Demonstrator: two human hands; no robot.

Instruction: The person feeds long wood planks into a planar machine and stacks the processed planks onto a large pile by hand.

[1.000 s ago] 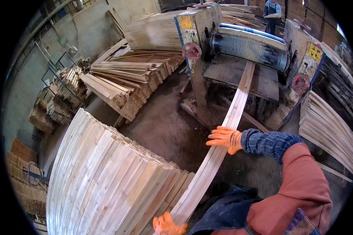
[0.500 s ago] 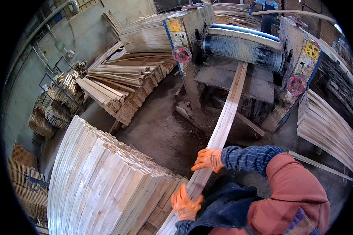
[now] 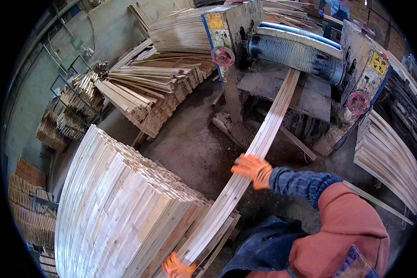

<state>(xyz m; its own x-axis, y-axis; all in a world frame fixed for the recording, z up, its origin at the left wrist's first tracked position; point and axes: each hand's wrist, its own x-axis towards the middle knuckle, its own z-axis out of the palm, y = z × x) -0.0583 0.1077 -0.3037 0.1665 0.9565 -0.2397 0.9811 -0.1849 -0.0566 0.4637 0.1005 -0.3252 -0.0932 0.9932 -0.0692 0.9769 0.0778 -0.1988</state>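
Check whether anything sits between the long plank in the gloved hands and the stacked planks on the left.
Nothing visible does. The long plank, held by the right hand and left hand, already lies against the stack of planks at its near end.

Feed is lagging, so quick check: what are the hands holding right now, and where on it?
Both gloved hands are on the long pale board: right hand on its middle stretch, left hand at its near end.

A long board (image 3: 259, 148) runs from the machine (image 3: 296, 55) ahead onto the plank stack (image 3: 120, 213) at left.
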